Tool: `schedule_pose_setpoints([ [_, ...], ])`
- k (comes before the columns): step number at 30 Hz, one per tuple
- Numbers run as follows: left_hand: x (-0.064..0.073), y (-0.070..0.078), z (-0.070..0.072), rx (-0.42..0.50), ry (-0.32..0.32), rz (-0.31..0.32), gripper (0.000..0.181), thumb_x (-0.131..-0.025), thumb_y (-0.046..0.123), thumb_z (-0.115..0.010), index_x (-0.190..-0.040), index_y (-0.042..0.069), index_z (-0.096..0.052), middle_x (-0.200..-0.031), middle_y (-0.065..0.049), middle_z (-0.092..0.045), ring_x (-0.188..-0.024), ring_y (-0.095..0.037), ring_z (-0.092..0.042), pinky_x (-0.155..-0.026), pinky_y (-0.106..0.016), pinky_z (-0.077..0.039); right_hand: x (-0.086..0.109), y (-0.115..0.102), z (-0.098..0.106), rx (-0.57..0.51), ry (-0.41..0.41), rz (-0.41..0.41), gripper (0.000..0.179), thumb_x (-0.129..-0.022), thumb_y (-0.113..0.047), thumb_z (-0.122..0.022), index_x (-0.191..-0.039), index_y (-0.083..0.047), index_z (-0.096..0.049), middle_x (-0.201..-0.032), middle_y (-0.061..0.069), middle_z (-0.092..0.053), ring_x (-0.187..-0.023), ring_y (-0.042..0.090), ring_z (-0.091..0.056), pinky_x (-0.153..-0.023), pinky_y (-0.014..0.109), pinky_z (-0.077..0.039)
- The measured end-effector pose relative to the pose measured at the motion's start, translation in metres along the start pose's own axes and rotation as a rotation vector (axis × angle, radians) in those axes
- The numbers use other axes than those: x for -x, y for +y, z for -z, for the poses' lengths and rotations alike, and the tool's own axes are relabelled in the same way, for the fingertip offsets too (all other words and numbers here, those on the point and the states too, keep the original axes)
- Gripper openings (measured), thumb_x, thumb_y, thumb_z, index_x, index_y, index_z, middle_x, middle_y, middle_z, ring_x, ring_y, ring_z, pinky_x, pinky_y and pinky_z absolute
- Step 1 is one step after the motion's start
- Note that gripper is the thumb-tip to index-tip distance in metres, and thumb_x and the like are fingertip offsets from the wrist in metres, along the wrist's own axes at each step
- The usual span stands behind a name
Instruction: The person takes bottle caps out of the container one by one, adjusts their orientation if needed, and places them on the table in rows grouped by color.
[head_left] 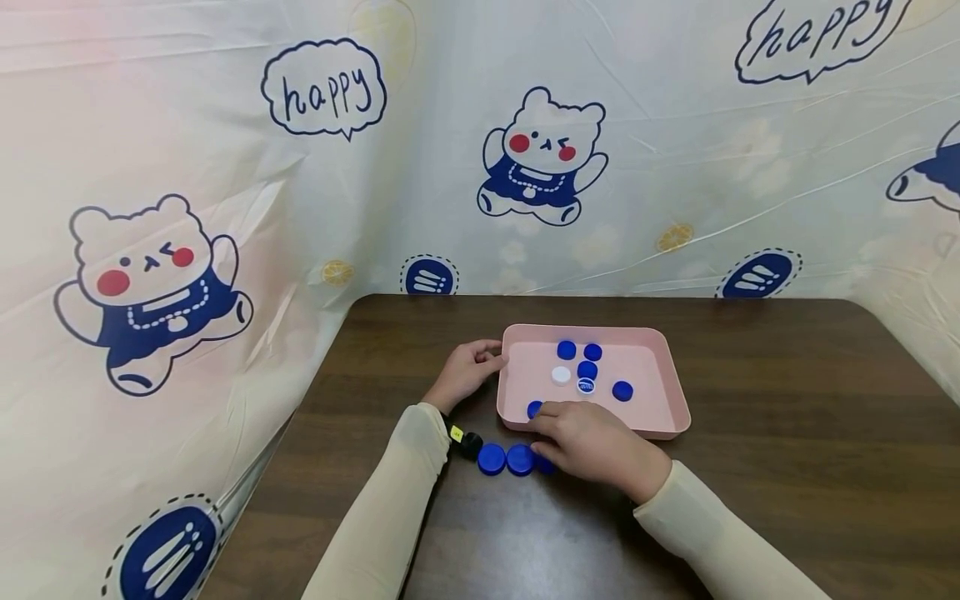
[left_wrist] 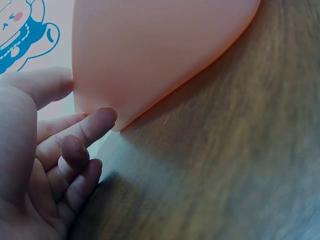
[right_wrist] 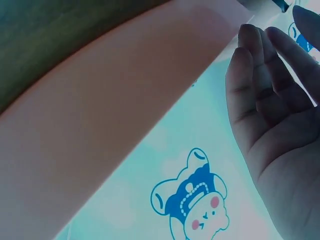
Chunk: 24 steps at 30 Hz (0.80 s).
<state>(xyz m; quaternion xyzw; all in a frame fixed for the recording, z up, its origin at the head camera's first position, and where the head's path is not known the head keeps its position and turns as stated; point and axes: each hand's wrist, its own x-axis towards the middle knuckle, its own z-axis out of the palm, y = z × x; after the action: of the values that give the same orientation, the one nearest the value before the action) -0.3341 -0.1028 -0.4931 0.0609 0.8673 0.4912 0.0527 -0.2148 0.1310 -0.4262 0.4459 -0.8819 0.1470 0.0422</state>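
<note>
A shallow pink tray (head_left: 671,392) lies on the table with several blue bottle caps (head_left: 566,350) and a white cap (head_left: 561,376) in it. My left hand (head_left: 467,371) holds the tray at its left side; in the left wrist view the thumb meets the rim and a fingertip (left_wrist: 107,117) rests against the outer wall. My right hand (head_left: 592,442) reaches over the tray's front rim, fingertips right at a blue cap (head_left: 534,409). Its fingers look nearly straight in the right wrist view, thumb apart. Blue caps (head_left: 520,460) form a row before the tray, the rightmost partly hidden by that hand.
The dark wooden table (head_left: 787,433) extends around the tray. A black device with a yellow label (head_left: 457,433) sits by my left wrist, near the row's left end. Behind the table hangs a pale printed curtain (head_left: 435,150).
</note>
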Motion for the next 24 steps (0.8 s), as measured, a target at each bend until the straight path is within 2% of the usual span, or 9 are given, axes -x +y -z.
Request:
schedule_pose_setpoints([
  [9,-0.002,-0.003,0.000,-0.002,0.003,-0.046,0.042,-0.091,0.037,-0.068,-0.126,0.015,-0.065,-0.081,-0.002,-0.065,-0.077,-0.021,-0.057,-0.069,-0.034,-0.048,-0.008,0.008,0.003,0.030,0.041,-0.035,0.018,-0.090,-0.025,-0.070,-0.104,-0.013,-0.072,-0.090,-0.003,-0.064,-0.076,0.008,-0.059,-0.073,0.029,-0.052],
  [13,-0.001,-0.001,0.000,-0.003,0.004,-0.045,0.042,-0.091,0.038,-0.068,-0.126,0.015,-0.065,-0.081,-0.002,-0.065,-0.077,-0.021,-0.057,-0.069,-0.034,-0.048,-0.011,0.009,0.006,0.019,0.041,-0.056,0.019,-0.089,-0.024,-0.071,-0.104,-0.012,-0.073,-0.093,0.000,-0.066,-0.079,0.010,-0.062,-0.074,0.030,-0.053],
  [24,-0.002,-0.001,0.000,-0.001,-0.012,-0.016,0.043,-0.091,0.038,-0.068,-0.127,0.016,-0.064,-0.083,-0.002,-0.065,-0.077,-0.022,-0.058,-0.069,-0.034,-0.048,-0.022,0.020,0.009,-0.011,0.014,-0.221,0.029,-0.090,-0.025,-0.071,-0.112,-0.008,-0.072,-0.102,0.003,-0.068,-0.091,0.018,-0.066,-0.082,0.037,-0.053],
])
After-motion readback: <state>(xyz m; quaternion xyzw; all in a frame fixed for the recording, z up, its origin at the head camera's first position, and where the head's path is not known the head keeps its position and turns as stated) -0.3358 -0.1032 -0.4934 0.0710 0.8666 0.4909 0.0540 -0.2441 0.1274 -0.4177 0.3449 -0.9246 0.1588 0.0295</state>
